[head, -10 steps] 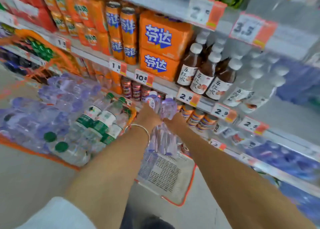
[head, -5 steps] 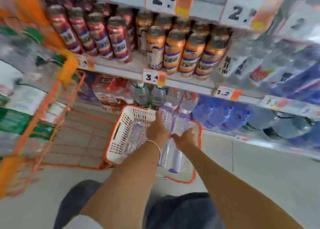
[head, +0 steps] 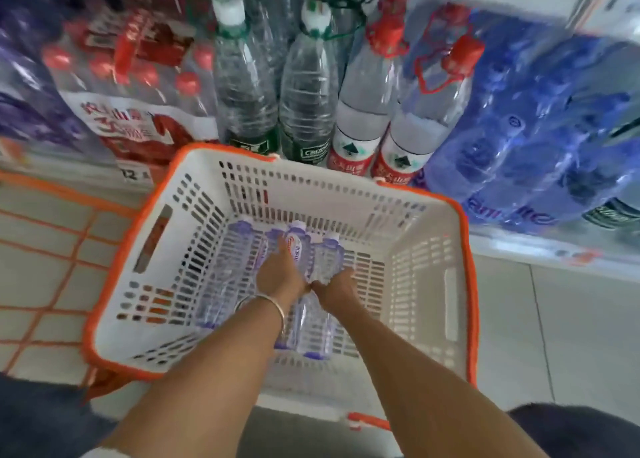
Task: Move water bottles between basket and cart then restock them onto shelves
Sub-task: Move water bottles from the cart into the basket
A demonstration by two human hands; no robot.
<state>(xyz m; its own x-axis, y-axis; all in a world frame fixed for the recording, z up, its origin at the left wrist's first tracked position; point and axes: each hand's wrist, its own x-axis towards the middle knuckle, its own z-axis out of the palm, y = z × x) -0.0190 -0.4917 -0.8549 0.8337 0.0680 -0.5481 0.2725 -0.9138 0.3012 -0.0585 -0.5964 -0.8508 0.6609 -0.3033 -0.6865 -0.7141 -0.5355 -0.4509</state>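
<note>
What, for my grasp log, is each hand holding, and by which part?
The left hand grips one small clear plastic water bottle round its middle; the right hand grips the neighbouring bottle likewise.

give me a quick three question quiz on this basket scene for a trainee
1. True or false: the basket is empty.
2. The left hand and right hand hold: A cans, B small water bottles, C nothing.
3. Fill in: the large green-label bottles on the shelf behind the basket have ___ caps.

Key: 1 false; 2 B; 3 white.
</note>
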